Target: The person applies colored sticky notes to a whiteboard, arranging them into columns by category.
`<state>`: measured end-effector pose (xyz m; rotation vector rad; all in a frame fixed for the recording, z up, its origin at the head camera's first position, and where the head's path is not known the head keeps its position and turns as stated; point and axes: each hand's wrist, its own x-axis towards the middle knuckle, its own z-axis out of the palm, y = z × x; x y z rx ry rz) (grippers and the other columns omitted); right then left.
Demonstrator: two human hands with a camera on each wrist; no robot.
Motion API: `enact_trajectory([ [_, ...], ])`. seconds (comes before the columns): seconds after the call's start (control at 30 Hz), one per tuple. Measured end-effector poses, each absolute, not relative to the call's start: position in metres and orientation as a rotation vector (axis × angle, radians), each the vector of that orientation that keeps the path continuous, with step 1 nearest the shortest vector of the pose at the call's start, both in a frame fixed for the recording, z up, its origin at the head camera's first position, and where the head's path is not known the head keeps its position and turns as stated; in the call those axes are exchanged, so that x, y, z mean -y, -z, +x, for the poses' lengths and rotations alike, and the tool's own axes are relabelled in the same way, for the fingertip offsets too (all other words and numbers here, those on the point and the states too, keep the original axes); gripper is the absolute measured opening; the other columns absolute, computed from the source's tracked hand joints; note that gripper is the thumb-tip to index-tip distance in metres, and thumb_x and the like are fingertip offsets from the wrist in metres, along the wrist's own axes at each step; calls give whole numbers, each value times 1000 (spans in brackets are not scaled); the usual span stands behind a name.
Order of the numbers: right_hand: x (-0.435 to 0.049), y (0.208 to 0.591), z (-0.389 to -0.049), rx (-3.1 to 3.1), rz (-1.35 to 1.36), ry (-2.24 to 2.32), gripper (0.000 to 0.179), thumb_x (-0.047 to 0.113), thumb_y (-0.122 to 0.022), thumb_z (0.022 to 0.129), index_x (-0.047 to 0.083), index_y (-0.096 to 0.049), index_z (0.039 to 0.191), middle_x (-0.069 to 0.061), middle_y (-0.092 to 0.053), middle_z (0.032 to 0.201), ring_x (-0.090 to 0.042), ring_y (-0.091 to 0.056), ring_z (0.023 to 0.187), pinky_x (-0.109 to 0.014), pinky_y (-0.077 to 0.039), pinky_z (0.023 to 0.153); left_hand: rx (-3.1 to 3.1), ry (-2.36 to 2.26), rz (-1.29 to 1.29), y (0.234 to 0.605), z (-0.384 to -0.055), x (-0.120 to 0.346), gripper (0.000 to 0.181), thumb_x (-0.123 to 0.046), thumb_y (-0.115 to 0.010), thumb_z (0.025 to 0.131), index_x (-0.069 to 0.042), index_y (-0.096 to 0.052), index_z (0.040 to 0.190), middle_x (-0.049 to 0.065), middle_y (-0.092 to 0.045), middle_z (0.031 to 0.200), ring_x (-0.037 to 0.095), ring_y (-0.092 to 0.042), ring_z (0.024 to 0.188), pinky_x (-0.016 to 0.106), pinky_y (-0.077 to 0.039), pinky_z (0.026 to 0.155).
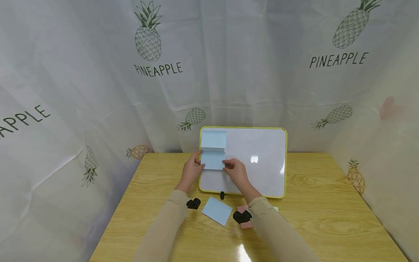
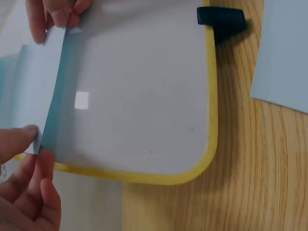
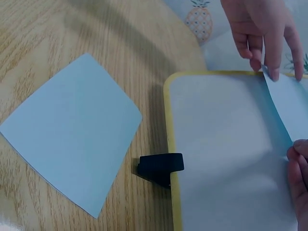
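A small whiteboard [image 1: 258, 174] with a yellow frame stands leaning back on the table. On its upper left lies a light blue paper [image 1: 214, 138], its bottom edge lifting away from the board. Right below it, both hands hold a second light blue paper [image 1: 212, 160] over the board. My left hand [image 1: 191, 170] pinches its lower left corner between thumb and fingers, at the board's left edge. At the opposite corner, my right hand [image 1: 237, 172] pinches the paper, thumb below. The wrist views show the lower edge of this paper [image 2: 41, 82] standing off the board, casting a bluish shadow.
A pad of light blue paper [image 1: 217, 211] lies in front of the board. Pink paper [image 1: 247, 225] and a bit of pale green paper [image 1: 276, 209] show beside the right sleeve. A black clip-like foot [image 3: 161, 163] sits on the board's lower frame. Pineapple-print curtain hangs behind.
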<state>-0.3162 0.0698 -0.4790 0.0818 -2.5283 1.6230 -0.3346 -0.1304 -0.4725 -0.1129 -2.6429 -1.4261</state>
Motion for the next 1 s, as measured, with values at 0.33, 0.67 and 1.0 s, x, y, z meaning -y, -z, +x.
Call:
enact_trajectory([
  [0.33,-78,483,-310,2562,162,-1572,33,-4,-75,81,3,-71,113,-8,-66,103,-22,-62,89,-32,-53,74,2714,1134,-153,469,-339,129,62,-6,-78,83,-19,-53,139,2,-53,84,16,-48,61,31,-40,57],
  [0.67,-95,490,-278,2720,288,-1494,28,0,-77,81,5,-73,108,-6,-65,96,-17,-56,77,-30,-50,64,2717,1054,-184,468,-343,127,61,-3,-78,82,-15,-53,136,1,-51,84,20,-48,74,35,-41,68],
  [1.0,-116,508,-242,2783,518,-1433,27,0,-72,85,5,-72,112,-7,-65,105,-18,-58,84,-29,-50,64,2714,1080,-165,470,-343,126,57,-2,-78,81,-12,-53,132,2,-50,85,21,-47,74,34,-41,67],
])
